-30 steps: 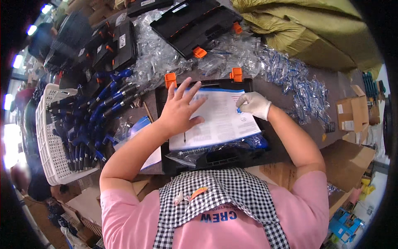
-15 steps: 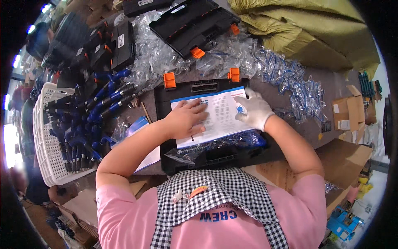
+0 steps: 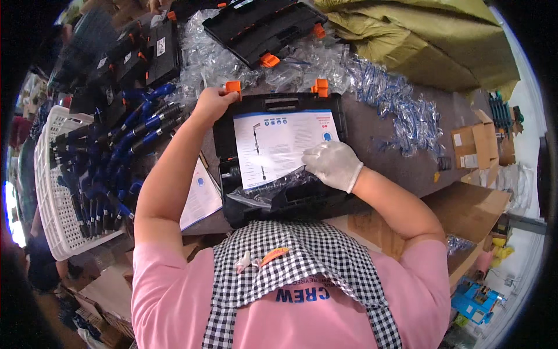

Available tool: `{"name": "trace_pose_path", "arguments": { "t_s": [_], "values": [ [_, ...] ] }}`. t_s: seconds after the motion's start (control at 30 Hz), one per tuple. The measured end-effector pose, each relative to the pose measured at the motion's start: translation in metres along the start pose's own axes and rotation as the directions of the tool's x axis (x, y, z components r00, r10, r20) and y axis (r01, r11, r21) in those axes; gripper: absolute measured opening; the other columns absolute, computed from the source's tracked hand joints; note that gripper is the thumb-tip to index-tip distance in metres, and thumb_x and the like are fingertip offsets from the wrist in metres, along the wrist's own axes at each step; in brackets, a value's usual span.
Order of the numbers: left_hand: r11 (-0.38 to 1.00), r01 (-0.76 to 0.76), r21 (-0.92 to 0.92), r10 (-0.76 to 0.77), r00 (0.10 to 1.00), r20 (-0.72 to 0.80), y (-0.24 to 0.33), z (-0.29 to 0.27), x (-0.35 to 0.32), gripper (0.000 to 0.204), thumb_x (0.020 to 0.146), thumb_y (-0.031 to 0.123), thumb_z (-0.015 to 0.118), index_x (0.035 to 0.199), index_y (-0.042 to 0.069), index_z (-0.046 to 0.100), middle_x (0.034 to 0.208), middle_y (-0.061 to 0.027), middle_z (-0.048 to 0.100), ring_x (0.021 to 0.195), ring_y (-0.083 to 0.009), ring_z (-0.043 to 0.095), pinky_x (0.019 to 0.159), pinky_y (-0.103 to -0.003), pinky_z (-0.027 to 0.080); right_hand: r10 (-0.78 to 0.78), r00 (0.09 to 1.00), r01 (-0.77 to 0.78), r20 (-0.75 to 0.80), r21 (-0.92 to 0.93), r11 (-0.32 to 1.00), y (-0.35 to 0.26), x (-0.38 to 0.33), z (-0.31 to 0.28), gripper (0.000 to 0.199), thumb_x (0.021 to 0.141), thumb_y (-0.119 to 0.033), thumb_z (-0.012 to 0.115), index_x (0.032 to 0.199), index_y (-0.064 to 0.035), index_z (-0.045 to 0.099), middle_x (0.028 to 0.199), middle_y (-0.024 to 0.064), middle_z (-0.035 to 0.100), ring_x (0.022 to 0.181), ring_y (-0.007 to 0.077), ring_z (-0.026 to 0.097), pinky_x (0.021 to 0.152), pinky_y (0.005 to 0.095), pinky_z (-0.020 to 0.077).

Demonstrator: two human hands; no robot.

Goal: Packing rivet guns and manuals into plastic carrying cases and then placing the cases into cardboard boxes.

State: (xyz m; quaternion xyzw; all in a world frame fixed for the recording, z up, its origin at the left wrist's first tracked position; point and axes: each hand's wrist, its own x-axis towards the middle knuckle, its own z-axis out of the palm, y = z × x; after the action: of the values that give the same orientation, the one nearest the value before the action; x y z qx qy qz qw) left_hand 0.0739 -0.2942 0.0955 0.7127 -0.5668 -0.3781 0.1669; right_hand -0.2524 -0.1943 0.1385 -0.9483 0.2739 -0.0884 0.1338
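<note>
An open black case (image 3: 343,125) lies in front of me, a printed leaflet (image 3: 273,142) spread over its inside. Below the leaflet's lower edge, a clear plastic bag (image 3: 256,198) shows; what it wraps is mostly covered. My bare left hand (image 3: 216,106) is closed at the case's far left corner, fingers against the lid edge beside an orange latch (image 3: 233,87). On the leaflet's lower right rests my right hand (image 3: 334,164) in a white glove, its fingers curled. Whether anything is pinched in the glove is hidden. Another orange latch (image 3: 319,87) stands on the far edge.
A white basket (image 3: 49,192) full of blue-handled tools (image 3: 110,174) stands at left. Another leaflet (image 3: 200,198) lies beside the case. Farther back are another open black case (image 3: 261,29), plastic bags (image 3: 401,116) and a yellow-green sack (image 3: 430,41). Cardboard boxes (image 3: 474,145) sit at right.
My left hand has moved off the leaflet to the case's far left corner. The right hand has come down and left along the leaflet, its fingers now curled rather than spread.
</note>
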Motion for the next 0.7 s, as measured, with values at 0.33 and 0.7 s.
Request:
{"name": "trace_pose_path", "arguments": {
  "t_s": [0.33, 0.7],
  "values": [
    [0.716, -0.698, 0.006, 0.698, 0.716, -0.004, 0.053, -0.007, -0.187, 0.046, 0.067, 0.009, 0.072, 0.111, -0.001, 0.064, 0.113, -0.0195, 0.066, 0.106, -0.0338, 0.063, 0.093, -0.039, 0.049, 0.375, 0.839, -0.421, 0.395, 0.035, 0.906, -0.003, -0.01, -0.007, 0.027, 0.091, -0.028, 0.052, 0.106, -0.0093, 0.065, 0.098, 0.0144, 0.067, 0.094, 0.0348, 0.063, 0.083, 0.044, 0.0503],
    [0.492, -0.635, 0.596, 0.728, 0.676, 0.119, 0.015, 0.038, -0.253, 0.069, 0.057, 0.017, 0.078, 0.121, 0.004, 0.056, 0.129, -0.0167, 0.056, 0.122, -0.0347, 0.052, 0.099, -0.046, 0.044, 0.302, 0.95, -0.212, -0.08, 0.547, 0.81, 0.024, -0.19, -0.096, 0.037, 0.069, -0.008, 0.077, 0.105, -0.0025, 0.067, 0.103, 0.0162, 0.068, 0.093, 0.0326, 0.066, 0.083, 0.04, 0.0531]
  ]
}}
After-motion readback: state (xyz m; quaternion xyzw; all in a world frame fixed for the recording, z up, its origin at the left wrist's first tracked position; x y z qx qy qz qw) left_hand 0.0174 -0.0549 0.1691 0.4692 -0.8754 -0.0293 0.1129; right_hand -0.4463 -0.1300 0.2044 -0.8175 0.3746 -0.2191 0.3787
